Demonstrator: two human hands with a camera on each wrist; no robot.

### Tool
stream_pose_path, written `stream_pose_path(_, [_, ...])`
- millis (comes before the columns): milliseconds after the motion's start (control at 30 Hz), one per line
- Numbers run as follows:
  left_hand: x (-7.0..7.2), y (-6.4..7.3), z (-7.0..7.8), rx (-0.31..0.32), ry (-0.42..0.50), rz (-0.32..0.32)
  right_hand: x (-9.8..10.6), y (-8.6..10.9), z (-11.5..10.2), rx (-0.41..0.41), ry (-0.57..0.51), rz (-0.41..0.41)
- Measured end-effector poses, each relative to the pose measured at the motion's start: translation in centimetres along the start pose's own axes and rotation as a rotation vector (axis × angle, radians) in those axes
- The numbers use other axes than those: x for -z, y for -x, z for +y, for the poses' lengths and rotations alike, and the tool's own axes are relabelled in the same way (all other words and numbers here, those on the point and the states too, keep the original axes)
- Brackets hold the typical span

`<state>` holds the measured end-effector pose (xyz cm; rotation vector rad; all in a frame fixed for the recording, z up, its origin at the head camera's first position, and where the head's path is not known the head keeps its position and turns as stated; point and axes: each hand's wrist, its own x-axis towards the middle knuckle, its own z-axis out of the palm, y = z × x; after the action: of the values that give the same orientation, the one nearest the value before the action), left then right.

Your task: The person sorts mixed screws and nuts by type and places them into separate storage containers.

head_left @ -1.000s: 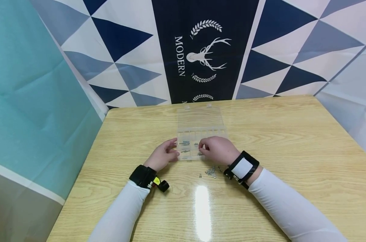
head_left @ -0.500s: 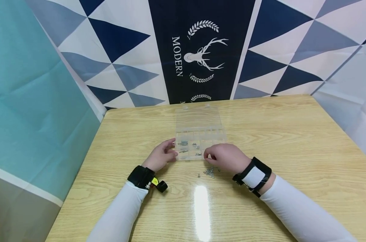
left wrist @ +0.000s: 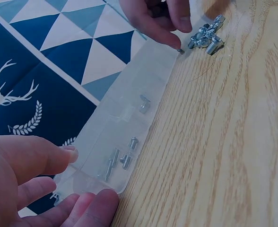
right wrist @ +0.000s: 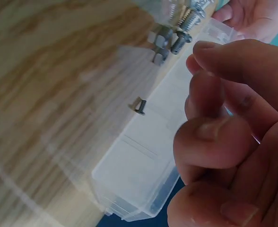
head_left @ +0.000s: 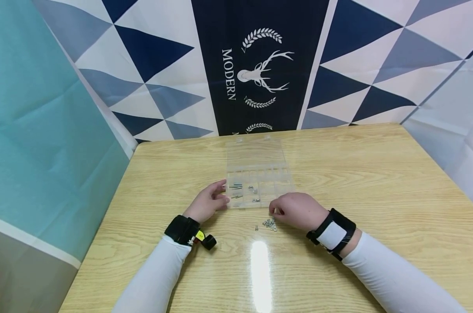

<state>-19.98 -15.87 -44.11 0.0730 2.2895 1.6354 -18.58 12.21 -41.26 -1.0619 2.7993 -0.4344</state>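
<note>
A clear plastic compartment box (head_left: 266, 187) lies on the table with its lid (head_left: 256, 152) folded back toward the wall. My left hand (head_left: 207, 202) rests at the box's left end, with fingertips against its edge. Longer screws (head_left: 236, 187) lie in the left compartments, and small hardware pieces (head_left: 255, 200) beside them. My right hand (head_left: 297, 211) is near the box's front right edge, with fingers loosely bent and thumb and finger slightly apart. A small screw (right wrist: 140, 106) lies on the table by those fingertips. Nothing shows between them.
A small pile of screws and nuts (head_left: 269, 224) sits in front of the box, near my right hand. One loose screw (head_left: 256, 228) lies left of the pile. A patterned cloth (head_left: 166, 65) hangs behind the wooden table (head_left: 358, 174).
My right hand has drawn back from above the box's middle, moving right and toward me, to the table by the pile. The left hand stays at the box's left end.
</note>
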Motion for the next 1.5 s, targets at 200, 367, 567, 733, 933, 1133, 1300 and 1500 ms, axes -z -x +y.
stream_pose_path(200, [-0.1,-0.1,0.0,0.001,0.007,0.000,-0.4,0.0,-0.1,0.006,0.022,-0.002])
stream_pose_path(367, [0.0,-0.1,0.0,-0.001,0.005,-0.003,-0.5,0.0,0.0,0.016,0.037,0.002])
stream_pose_path(567, [-0.1,-0.2,-0.2,-0.008,0.007,-0.007,-0.6,0.0,0.0,0.020,0.070,0.017])
stream_pose_path(733, [-0.1,-0.1,-0.1,-0.008,0.004,-0.006,-0.7,0.1,0.0,0.015,0.085,0.019])
stream_pose_path(933, [-0.2,0.0,0.0,-0.007,0.011,-0.007,-0.8,0.1,-0.1,0.013,0.088,0.013])
stream_pose_path(1133, [-0.2,0.0,-0.1,-0.004,0.019,0.003,-0.8,-0.1,-0.1,0.014,0.091,0.008])
stream_pose_path(1300, [-0.1,0.0,-0.2,-0.006,0.025,0.002,-0.4,-0.1,0.0,0.016,0.076,0.015])
stream_pose_path(1500, [-0.1,0.0,-0.2,-0.009,0.015,0.006,0.6,-0.3,0.3,-0.004,0.067,0.079])
